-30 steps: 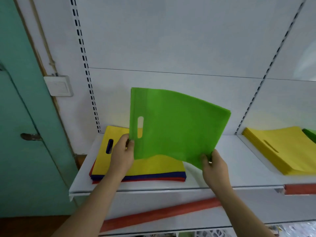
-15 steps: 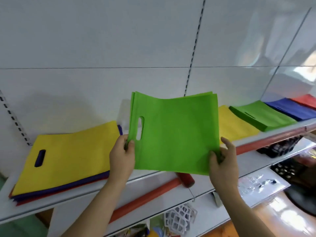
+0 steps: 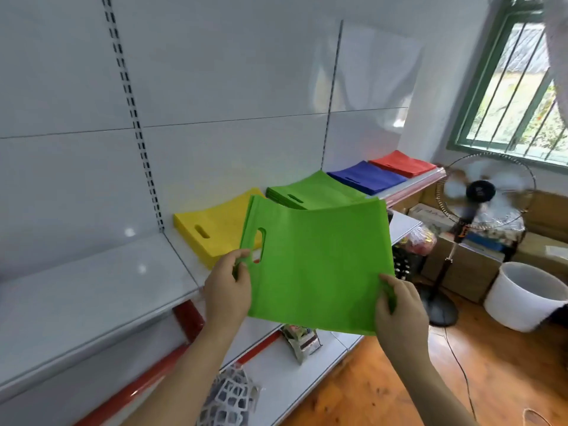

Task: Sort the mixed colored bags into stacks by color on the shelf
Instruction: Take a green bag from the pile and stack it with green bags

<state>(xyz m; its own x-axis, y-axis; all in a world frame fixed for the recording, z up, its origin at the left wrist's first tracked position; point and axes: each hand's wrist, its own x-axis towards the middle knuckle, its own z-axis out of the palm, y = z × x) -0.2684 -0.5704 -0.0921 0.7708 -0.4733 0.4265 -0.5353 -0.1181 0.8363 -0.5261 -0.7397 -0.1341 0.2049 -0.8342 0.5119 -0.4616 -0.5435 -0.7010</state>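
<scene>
Green non-woven bag with a cut-out handle (image 3: pixel 316 269), pinched at its edges by the left hand (image 3: pixel 229 287) and right hand (image 3: pixel 399 305), has travelled rightward from the mixed pile and now hangs just short of the green stack (image 3: pixel 310 190) beyond both hands on the white shelf (image 3: pixel 92 287), ready for placing.

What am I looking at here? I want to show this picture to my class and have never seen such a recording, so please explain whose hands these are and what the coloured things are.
There is no machine: a person wears a camera on the head, looking down at their own hands. The left hand and right hand pinch a green bag by its sides, holding it up in front of a white shelf. On the shelf lie four sorted stacks: yellow, green, blue and red.
</scene>
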